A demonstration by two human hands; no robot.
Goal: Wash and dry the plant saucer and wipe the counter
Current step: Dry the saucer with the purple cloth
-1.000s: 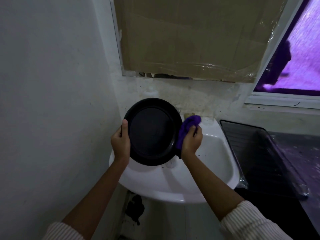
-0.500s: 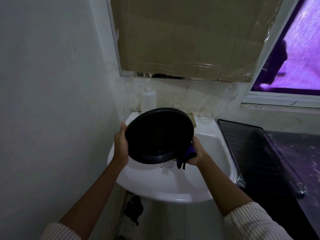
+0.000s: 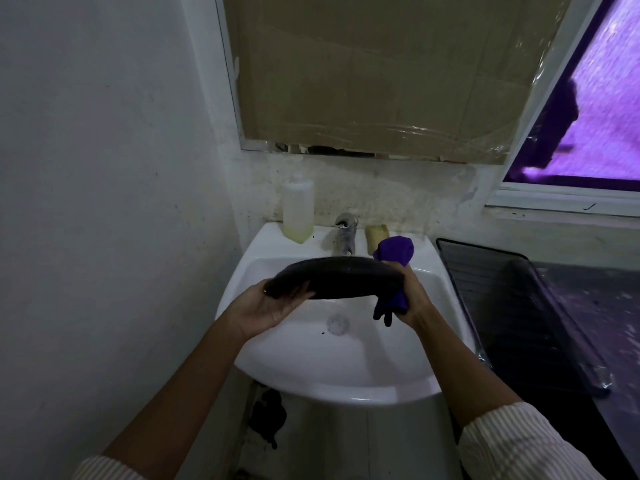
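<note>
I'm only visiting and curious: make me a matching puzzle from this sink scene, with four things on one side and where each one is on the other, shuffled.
Things:
1. plant saucer
2. purple cloth
3. clear bottle
4. soap bar

Places:
A. stands on the sink back rim, left of the tap
B. lies on the back rim, right of the tap
C. held over the basin between the left hand and right hand
D. bunched in the right hand at the saucer's edge

Pairs: 1-C, 2-D, 3-A, 4-B
</note>
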